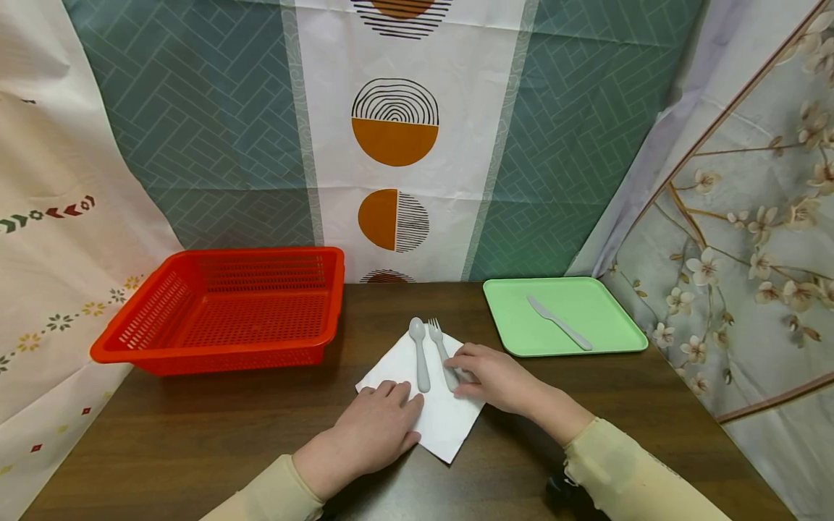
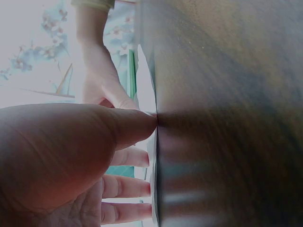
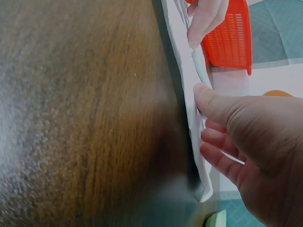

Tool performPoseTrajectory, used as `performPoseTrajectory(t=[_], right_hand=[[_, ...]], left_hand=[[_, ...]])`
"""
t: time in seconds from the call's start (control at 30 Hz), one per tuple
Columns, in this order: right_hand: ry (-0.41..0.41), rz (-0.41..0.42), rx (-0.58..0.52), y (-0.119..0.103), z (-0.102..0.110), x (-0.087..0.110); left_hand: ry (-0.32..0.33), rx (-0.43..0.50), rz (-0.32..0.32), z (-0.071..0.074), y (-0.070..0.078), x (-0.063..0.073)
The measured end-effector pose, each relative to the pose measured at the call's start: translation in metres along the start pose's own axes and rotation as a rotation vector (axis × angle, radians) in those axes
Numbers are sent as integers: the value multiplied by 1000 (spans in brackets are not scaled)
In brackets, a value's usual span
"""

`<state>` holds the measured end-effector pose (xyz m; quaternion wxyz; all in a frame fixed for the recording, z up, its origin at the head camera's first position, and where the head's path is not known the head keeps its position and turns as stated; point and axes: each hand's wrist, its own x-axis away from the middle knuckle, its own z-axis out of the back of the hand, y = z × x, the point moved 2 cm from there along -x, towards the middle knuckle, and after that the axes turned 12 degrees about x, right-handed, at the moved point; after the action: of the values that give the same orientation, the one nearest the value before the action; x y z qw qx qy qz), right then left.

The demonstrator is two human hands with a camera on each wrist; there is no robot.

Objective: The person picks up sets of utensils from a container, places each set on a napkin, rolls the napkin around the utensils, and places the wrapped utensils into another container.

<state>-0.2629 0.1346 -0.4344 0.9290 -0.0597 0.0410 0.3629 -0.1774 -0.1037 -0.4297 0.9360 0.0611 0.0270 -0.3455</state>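
Observation:
A white paper napkin (image 1: 438, 427) lies on the table, one corner pointing toward me. On it a grey spoon (image 1: 420, 358) and a grey fork (image 1: 438, 336) lie side by side, heads away from me. My left hand (image 1: 371, 430) rests at the napkin's left edge; in the left wrist view its thumb (image 2: 137, 126) and straight fingers touch the paper. My right hand (image 1: 491, 380) holds the fork by its handle, fingers reaching across it and thumb near its end. Most of that grip is hidden in the right wrist view, where the thumb (image 3: 210, 101) sits low against the napkin.
A red perforated basket (image 1: 215, 358) stands at the back left. At the back right, a light green tray (image 1: 521, 340) holds a grey knife (image 1: 559, 323). Patterned cloths (image 1: 404, 174) hang behind the table and at both sides. A small dark object (image 1: 560, 488) is by the right sleeve.

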Motion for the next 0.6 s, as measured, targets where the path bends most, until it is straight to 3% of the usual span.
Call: performPoseTrajectory(t=[0.6], right_hand=[[60, 14, 84, -4, -7, -5]], left_hand=[[15, -7, -11, 0, 1, 1]])
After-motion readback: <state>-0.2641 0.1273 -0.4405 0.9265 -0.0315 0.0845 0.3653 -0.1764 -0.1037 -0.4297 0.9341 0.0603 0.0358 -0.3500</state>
